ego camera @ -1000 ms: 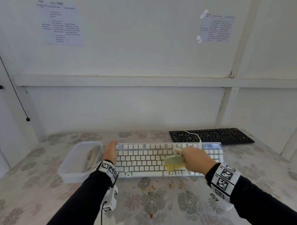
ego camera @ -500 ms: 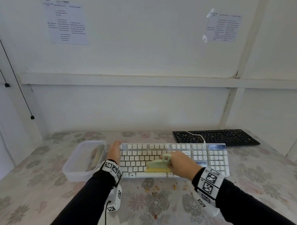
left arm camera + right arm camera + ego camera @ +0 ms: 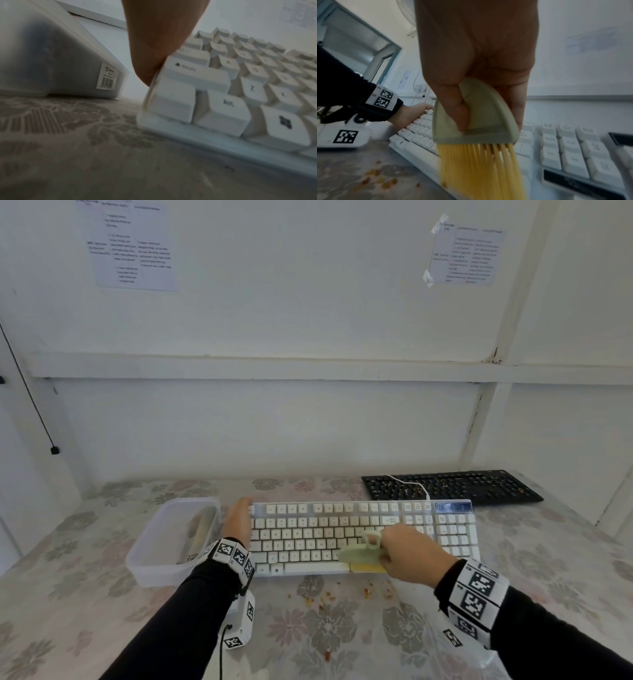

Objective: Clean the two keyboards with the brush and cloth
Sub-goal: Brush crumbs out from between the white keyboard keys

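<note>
Right wrist: brush (image 3: 481, 121), splayed yellow bristles.

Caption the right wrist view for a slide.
Right hand grips a brush, its yellow bristles sweeping the white keyboard's front edge; crumbs lie on the table.

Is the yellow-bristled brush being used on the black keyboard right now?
No, the right hand holds the yellow-bristled brush on the white keyboard; the black keyboard lies untouched behind.

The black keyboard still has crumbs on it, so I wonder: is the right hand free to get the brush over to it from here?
Probably yes: the right hand holds the brush, and nothing stands between it and the black keyboard.
</note>
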